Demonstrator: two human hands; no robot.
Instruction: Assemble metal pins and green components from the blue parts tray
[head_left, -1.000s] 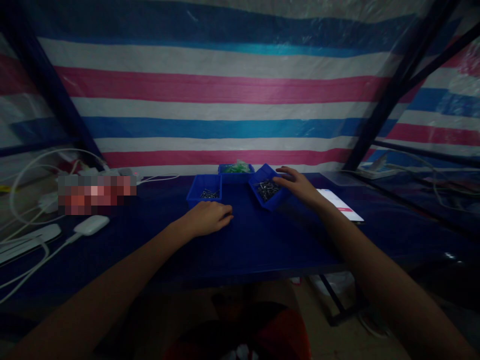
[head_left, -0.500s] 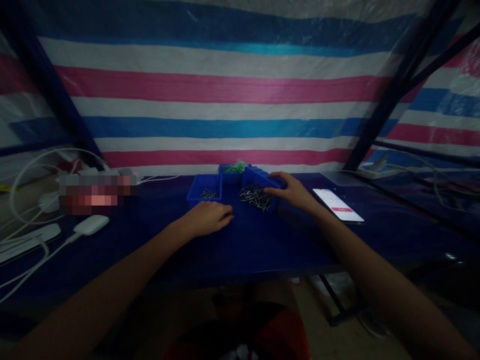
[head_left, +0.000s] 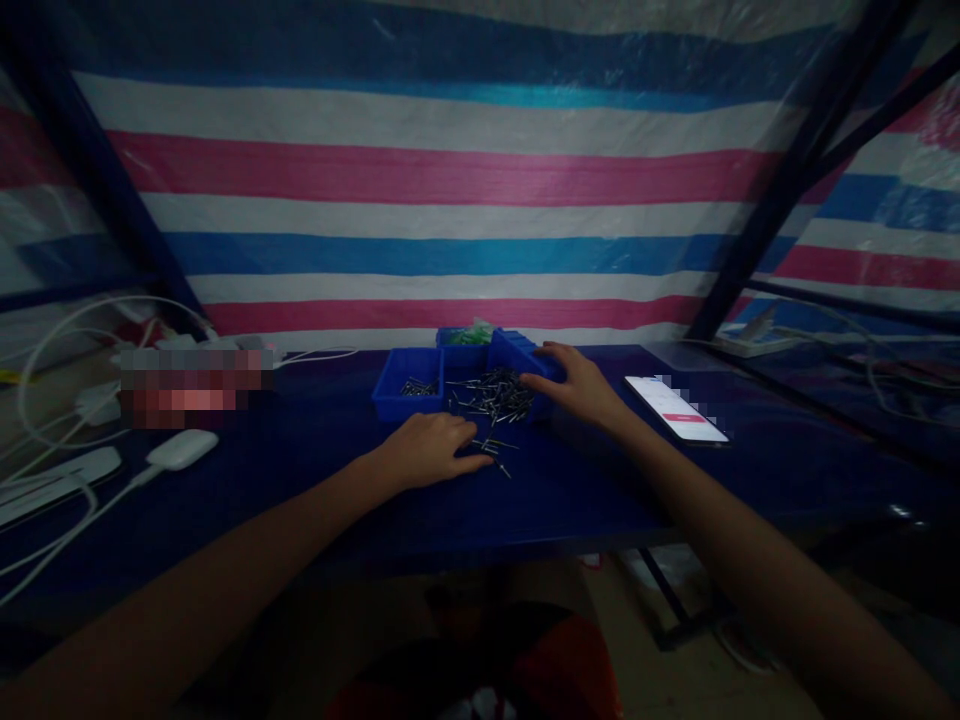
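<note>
My right hand (head_left: 574, 385) grips the side of a blue plastic bin (head_left: 517, 350), which is tipped on its side with its mouth facing left. A heap of thin dark metal pins (head_left: 504, 397), like nails or blind rivets, lies at its mouth, and several have spilled onto the table. My left hand (head_left: 435, 450) is beside these loose pins, thumb and fingers apart; whether its fingertips touch any is unclear. Just behind that hand, an upright blue bin (head_left: 384, 400) contains a small pile of similar short metal pieces (head_left: 418, 387).
Behind stands another blue bin (head_left: 450, 338) with green packets (head_left: 476, 332). To the right lies a lit phone (head_left: 675, 410). White cables and a white adapter (head_left: 184, 450) occupy the left of the dark blue table (head_left: 585, 500). A striped sheet (head_left: 450, 180) hangs behind.
Metal pins have slid out of the tipped bin and scattered left and forward onto the table. My left hand has shifted slightly right and opened toward them. My right hand still holds the bin.
</note>
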